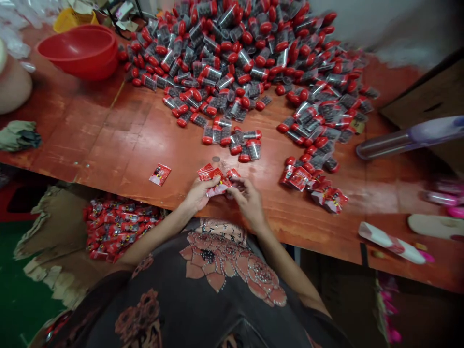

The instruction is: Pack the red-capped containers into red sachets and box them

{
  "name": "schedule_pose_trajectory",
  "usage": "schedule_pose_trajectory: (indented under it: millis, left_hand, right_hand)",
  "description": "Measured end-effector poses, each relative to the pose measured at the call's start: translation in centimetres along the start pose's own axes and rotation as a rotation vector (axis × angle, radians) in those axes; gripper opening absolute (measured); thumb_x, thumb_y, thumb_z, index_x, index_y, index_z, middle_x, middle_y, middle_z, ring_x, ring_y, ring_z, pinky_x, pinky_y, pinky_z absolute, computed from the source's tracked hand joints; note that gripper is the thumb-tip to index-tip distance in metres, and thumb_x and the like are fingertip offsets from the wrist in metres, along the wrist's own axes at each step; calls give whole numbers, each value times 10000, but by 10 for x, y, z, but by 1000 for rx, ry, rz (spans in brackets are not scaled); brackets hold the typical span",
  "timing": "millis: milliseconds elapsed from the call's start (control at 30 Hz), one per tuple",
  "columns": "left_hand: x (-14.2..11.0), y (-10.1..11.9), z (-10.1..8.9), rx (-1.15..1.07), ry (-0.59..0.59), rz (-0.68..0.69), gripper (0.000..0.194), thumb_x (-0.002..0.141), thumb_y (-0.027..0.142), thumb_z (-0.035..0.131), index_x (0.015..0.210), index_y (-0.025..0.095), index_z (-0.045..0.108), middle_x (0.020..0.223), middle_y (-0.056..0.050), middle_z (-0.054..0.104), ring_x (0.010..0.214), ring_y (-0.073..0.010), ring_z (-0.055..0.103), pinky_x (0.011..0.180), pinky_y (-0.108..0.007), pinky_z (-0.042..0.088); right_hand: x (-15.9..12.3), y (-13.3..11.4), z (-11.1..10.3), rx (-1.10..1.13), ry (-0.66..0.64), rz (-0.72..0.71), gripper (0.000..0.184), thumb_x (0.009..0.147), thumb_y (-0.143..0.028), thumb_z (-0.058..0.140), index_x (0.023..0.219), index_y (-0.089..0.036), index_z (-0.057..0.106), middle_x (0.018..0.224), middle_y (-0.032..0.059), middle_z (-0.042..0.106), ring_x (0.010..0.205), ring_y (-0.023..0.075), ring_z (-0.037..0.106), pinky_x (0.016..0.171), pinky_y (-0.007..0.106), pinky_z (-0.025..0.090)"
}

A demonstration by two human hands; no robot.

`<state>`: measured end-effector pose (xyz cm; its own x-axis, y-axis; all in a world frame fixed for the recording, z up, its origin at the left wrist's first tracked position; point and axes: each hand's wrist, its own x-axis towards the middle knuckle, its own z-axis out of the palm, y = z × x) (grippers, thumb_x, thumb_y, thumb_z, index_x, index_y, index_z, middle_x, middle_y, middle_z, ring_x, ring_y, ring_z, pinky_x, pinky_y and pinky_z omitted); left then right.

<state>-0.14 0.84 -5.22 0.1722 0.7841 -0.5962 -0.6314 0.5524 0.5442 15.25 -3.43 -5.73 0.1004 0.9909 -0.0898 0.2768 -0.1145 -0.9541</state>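
Close to the table's front edge, my left hand [197, 194] is closed on several red printed cards [212, 175], its thumb lying across them. My right hand [250, 200] meets it from the right, thumb and fingers pinched at the right end of the same cards; whether a separate piece sits in that pinch is too small to tell. A single red printed card [160, 174] lies flat to the left of my hands. Just beyond them is a small group of clear tubes with red caps [235, 141] and dark contents.
A big heap of red-capped tubes [232, 63] covers the back. Red packets [326, 191] lie at right, near a clear cylinder [384, 142] and a white tube [391, 243]. A red bowl [81, 55] stands back left; an open carton [54, 237] below holds red packets [118, 227].
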Motion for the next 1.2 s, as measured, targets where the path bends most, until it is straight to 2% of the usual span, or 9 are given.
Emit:
schedule_pose_trajectory:
  millis: [167,333,500,633,733,833,967,1067,1200]
  left_hand:
    - [-1,-5,4,39,-19,101,261,572,114,841,789,138,697,747,-17,712,648,-127,651,671,-262,545]
    - [5,8,8,50,58,168,369,503,92,865,831,139,703,753,-16,728,651,-144,674,654,-263,551]
    - [14,25,12,21,125,173,182,595,83,789,737,119,680,713,-27,716,590,-142,664,609,-271,559]
    - [16,33,11,0,153,148,152,606,65,766,719,117,678,692,-31,713,582,-135,665,612,-260,553]
    - [17,36,9,-38,188,125,131,626,77,765,700,123,667,641,-11,689,545,-119,640,601,-259,547]
    - [19,38,7,-98,215,96,114,671,74,747,681,136,651,607,10,665,529,-98,614,617,-259,548]
    - [23,36,9,-150,222,82,125,721,54,705,677,153,641,634,12,669,577,-93,622,639,-243,536]
    - [23,34,15,-140,259,89,135,727,50,690,676,162,635,639,18,662,600,-87,618,646,-229,516]
    - [16,36,23,-164,227,91,118,729,65,688,687,162,635,653,9,664,635,-101,630,690,-246,521]
  right_hand:
    - [11,-2,21,42,-29,-31,321,859,-340,599,1173,-276,581,897,17,665,784,180,619,702,320,516]
    - [37,-4,1,-183,-136,-143,335,926,-383,502,1238,-295,589,931,21,706,805,198,648,732,323,499]
    - [97,9,-39,-575,310,-78,373,912,-419,497,1151,-176,650,1122,150,645,985,280,601,854,409,456]
    - [125,24,-53,-657,253,-37,365,835,-400,591,1112,-175,667,996,117,655,910,260,579,844,411,453]
    - [116,19,-47,-574,277,-63,333,811,-397,611,1061,-191,689,940,83,647,865,237,578,834,402,461]
    - [84,-1,-31,-287,286,-84,347,814,-413,623,1086,-204,679,966,69,647,818,207,599,774,377,493]
    - [32,-29,1,45,-7,-92,342,845,-379,632,1164,-258,636,975,37,689,805,177,635,755,356,526]
    - [12,-38,18,-15,-59,-177,317,856,-348,635,1168,-292,637,1037,32,702,903,199,651,835,390,528]
    - [13,-35,23,-126,6,-229,318,880,-333,601,1195,-295,623,1108,53,695,1001,225,646,909,430,513]
